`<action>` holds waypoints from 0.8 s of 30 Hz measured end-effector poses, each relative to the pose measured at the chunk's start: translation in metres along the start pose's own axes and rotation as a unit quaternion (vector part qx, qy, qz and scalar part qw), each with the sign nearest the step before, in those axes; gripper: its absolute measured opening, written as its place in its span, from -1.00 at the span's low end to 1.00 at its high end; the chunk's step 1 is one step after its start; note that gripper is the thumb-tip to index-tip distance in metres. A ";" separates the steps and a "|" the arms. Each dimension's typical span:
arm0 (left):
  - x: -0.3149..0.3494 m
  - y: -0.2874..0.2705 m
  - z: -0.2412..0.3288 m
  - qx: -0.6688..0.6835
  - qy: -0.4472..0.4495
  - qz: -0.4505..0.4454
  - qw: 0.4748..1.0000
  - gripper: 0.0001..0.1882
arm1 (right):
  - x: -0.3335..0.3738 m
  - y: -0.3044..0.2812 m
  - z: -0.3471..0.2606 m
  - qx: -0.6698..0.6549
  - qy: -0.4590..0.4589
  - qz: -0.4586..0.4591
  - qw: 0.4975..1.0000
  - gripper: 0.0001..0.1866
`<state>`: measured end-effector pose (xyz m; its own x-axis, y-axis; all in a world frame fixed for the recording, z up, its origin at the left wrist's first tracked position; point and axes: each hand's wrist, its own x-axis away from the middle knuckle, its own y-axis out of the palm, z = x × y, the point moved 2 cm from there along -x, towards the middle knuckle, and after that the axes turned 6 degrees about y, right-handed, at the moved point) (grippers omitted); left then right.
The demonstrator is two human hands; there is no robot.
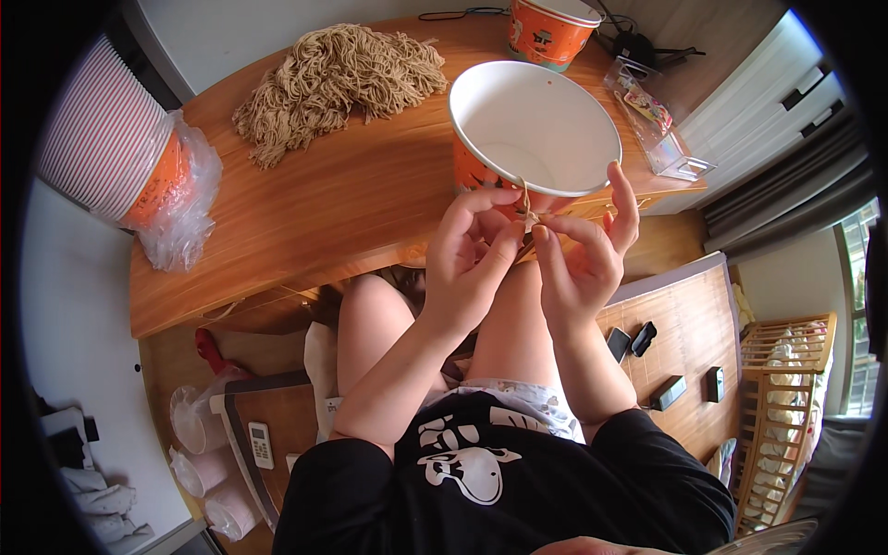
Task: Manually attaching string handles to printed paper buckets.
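A large orange paper bucket [538, 120] with a white inside stands at the desk's front edge, its mouth tipped towards me. Near its front rim a short piece of tan cord [525, 196] hangs down to my fingertips. My left hand [474, 254] pinches the cord between thumb and forefinger. From the other side my right hand [581, 254] pinches the same bit, its other fingers raised. Exactly how the cord meets the bucket wall is too small to tell. A heap of tan cords [342, 83] lies farther back on the desk.
The wooden desk [314, 222] curves in front of my knees. At its left lies a stack of nested buckets [111, 129] in clear plastic. Another orange bucket [552, 37] stands at the back, near a clear acrylic holder [661, 129]. A phone [618, 344] rests on the mat to my right.
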<state>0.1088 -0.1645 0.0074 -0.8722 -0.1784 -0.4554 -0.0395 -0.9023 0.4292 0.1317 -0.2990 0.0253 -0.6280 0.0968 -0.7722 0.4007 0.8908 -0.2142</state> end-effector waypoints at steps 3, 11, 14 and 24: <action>-0.001 0.001 0.002 0.004 0.010 0.001 1.000 -0.72 | 0.002 0.000 0.000 -0.007 0.008 -0.001 1.000 -0.82; 0.001 -0.002 0.006 0.034 -0.019 -0.008 0.999 -0.80 | 0.033 0.010 0.000 -0.088 0.032 0.031 0.995 -0.89; -0.002 -0.003 0.010 -0.018 -0.012 0.016 1.000 -0.83 | 0.038 0.020 -0.001 -0.161 0.054 0.016 0.985 -0.90; -0.003 -0.007 0.030 -0.064 -0.066 -0.025 0.995 -0.83 | 0.039 0.035 -0.009 -0.642 0.402 -0.077 0.648 -0.89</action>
<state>0.0970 -0.1455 0.0289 -0.9277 -0.0873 -0.3629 -0.0285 -0.9529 0.3020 0.1155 -0.2603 -0.0073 -0.9459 -0.2980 -0.1282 -0.2695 0.5018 0.8219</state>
